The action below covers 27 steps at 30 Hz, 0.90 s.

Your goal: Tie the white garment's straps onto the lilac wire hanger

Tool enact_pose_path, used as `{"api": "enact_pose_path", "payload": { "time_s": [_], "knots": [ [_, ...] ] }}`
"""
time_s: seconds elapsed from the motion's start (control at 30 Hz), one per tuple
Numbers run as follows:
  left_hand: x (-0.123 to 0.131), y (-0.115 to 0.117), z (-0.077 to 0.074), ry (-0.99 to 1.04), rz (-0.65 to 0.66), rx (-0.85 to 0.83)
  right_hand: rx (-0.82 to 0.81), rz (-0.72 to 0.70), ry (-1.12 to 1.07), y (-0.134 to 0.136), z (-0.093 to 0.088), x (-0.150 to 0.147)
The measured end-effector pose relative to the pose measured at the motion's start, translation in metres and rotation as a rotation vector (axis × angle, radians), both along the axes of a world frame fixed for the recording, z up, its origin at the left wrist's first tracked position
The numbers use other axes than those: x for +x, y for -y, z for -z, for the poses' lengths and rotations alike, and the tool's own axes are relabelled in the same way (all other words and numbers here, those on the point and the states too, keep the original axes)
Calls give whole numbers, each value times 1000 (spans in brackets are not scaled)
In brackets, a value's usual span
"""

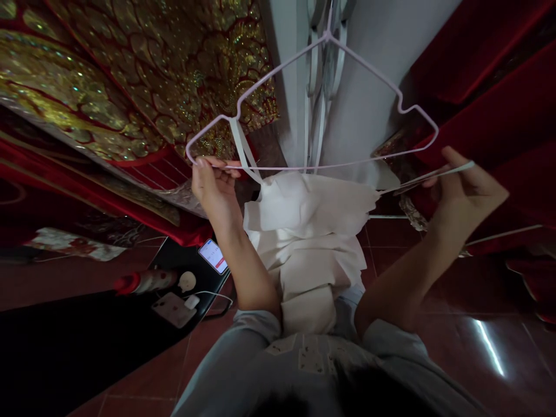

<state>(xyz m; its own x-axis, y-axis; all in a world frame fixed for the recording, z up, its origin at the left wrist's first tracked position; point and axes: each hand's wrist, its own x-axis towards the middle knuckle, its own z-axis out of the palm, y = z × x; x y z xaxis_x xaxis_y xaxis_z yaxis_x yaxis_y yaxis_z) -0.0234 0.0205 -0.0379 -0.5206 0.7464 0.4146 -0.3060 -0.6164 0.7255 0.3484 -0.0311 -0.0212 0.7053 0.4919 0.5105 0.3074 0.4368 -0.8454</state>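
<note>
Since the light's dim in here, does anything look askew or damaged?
The white garment looks lopsided on the pink hanger: one strap loops over the hanger's left side, while the other strap is off it, held out sideways by the right hand. I see no clear damage.

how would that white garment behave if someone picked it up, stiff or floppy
The white garment is probably floppy, since its cloth falls in soft folds. It may slip off the hanger, since only one strap is looped over it.
</note>
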Motion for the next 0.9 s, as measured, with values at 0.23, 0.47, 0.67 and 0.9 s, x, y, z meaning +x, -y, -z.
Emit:
{"api": "enact_pose_path", "payload": {
  "time_s": [0.23, 0.47, 0.67, 0.9],
  "knots": [
    [-6, -6, 6, -44, -4, -35, -145, -190, 119, -29, -42, 32],
    [-3, -4, 8, -64, -24, -48, -134, -449, 468, -45, -73, 1],
    [-7, -3, 8, -105, -1, -75, 279, -177, 494, -17, -49, -34],
    [8, -1, 5, -93, -54, -85, -282, -694, 186, 1, 14, -101]
  ]
}}
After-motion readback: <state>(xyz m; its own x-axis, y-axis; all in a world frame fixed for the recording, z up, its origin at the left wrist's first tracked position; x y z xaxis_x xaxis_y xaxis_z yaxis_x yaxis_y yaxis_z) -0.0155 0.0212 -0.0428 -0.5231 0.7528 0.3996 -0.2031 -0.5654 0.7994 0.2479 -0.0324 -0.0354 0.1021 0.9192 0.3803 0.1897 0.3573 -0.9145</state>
